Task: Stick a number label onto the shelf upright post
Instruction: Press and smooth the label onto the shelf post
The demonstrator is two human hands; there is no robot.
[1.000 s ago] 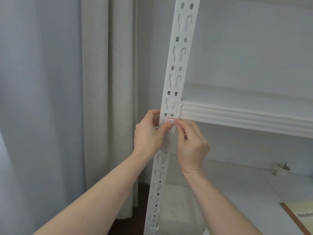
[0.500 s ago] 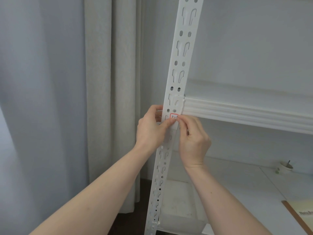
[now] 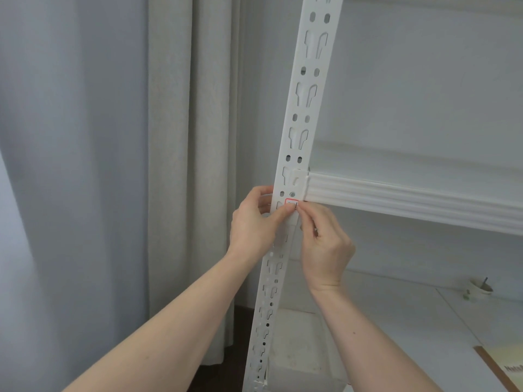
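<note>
Head view: the small red-bordered number label (image 3: 291, 204) lies on the white slotted upright post (image 3: 304, 108), just below the shelf beam (image 3: 410, 199); its writing is too small to read. The left hand (image 3: 254, 224) grips the post, thumb on the label. The right hand (image 3: 325, 244) pinches the label's right edge.

label (image 3: 291, 204) digits too small, thumb-covered

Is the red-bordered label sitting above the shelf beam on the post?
No, the label sits on the post just below the beam joint.
</note>
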